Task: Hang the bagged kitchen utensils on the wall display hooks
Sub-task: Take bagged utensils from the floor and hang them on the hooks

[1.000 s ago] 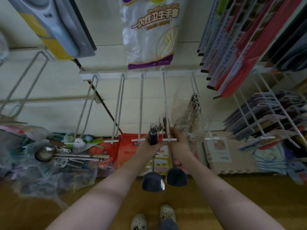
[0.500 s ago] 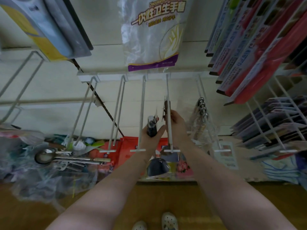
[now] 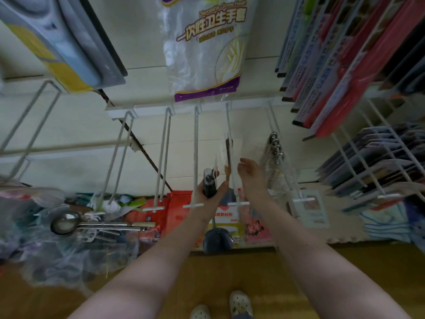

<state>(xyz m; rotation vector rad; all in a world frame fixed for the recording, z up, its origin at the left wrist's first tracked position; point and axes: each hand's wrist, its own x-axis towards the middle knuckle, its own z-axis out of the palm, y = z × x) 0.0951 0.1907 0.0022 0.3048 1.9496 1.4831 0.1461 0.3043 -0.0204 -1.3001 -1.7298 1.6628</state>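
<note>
My left hand (image 3: 210, 192) grips the dark handle of a bagged black spatula (image 3: 217, 240), whose blade hangs below my wrist. A second bagged utensil with a wooden handle (image 3: 228, 155) hangs on the white wall hook (image 3: 231, 153) just right of it. My right hand (image 3: 250, 176) is beside that hook, fingers relaxed and holding nothing. Empty white hooks (image 3: 196, 155) stand to the left.
Bagged utensils with metal rings (image 3: 276, 150) hang on the hook to the right. A pack of disposable gloves (image 3: 207, 47) hangs above. Steel ladles in bags (image 3: 69, 223) lie lower left. Cutting boards (image 3: 345, 54) fill racks on the right. My shoes (image 3: 239, 302) stand on the wooden floor.
My right hand slid the wooden-handled bagged utensil up the hook and let go of it. My left hand rose slightly with the black spatula.
</note>
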